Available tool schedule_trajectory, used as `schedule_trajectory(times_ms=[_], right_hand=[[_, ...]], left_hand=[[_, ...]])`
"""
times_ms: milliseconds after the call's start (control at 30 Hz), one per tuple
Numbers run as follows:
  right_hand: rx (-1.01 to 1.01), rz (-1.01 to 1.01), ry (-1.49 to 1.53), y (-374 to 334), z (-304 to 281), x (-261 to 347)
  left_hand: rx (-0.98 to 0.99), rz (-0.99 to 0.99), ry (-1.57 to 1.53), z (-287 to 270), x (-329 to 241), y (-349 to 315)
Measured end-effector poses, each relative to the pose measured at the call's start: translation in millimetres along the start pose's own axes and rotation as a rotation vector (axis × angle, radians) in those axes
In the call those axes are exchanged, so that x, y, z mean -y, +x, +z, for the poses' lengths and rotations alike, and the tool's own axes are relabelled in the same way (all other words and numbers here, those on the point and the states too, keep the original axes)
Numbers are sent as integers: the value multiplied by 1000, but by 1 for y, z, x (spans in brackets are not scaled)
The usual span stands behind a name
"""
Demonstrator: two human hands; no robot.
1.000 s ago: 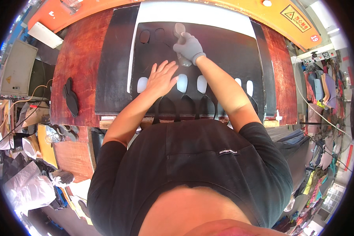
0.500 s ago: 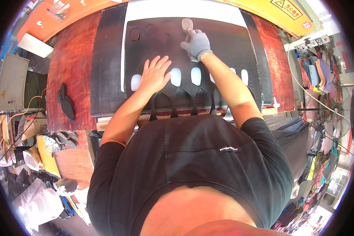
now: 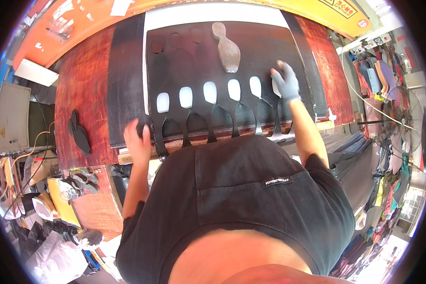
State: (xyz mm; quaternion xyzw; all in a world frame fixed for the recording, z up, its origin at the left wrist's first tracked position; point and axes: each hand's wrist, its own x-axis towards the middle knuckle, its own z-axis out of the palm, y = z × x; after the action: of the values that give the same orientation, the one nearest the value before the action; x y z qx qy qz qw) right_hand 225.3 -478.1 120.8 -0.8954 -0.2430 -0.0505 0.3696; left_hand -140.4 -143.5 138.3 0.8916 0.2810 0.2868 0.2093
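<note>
A wide black sheet (image 3: 194, 61) lies on the table, with several sole-shaped cut-outs along its near side. White shows through their rounded far ends. On the far middle of the sheet rests a grey-brown, sole-shaped piece (image 3: 229, 53), touched by neither hand. My right hand (image 3: 287, 84), in a grey glove, is over the right part of the sheet by a cut-out, its fingers apart and slightly blurred. My bare left hand (image 3: 138, 142) is at the table's near left edge beside the sheet's corner, fingers apart; I see nothing held in it.
Black sole-shaped pieces (image 3: 78, 133) lie on the reddish-brown board (image 3: 83, 85) at left. An orange machine beam (image 3: 104, 18) runs across the far side. A grey cabinet (image 3: 13, 118) stands far left; many coloured pieces (image 3: 376, 85) hang at right.
My right hand has let go of the sole-shaped piece and moved right and nearer. My left hand has left the sheet for the table's near left edge.
</note>
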Motion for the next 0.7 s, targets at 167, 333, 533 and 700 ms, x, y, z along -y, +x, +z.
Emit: schedule_trajectory(times_ms=[167,333,533,700], right_hand=[[-86,-94,-232,-73,-34,-27],[-21,-312,-59,-29,13,27],[168,-320,-149,26,74,81],[190,-311,-189,31,74,86]], left_hand=[[78,11,169,3,6,-44],[16,55,197,7,7,-44],[-51,59,186,12,11,-50],[-92,85,194,15,13,-51]])
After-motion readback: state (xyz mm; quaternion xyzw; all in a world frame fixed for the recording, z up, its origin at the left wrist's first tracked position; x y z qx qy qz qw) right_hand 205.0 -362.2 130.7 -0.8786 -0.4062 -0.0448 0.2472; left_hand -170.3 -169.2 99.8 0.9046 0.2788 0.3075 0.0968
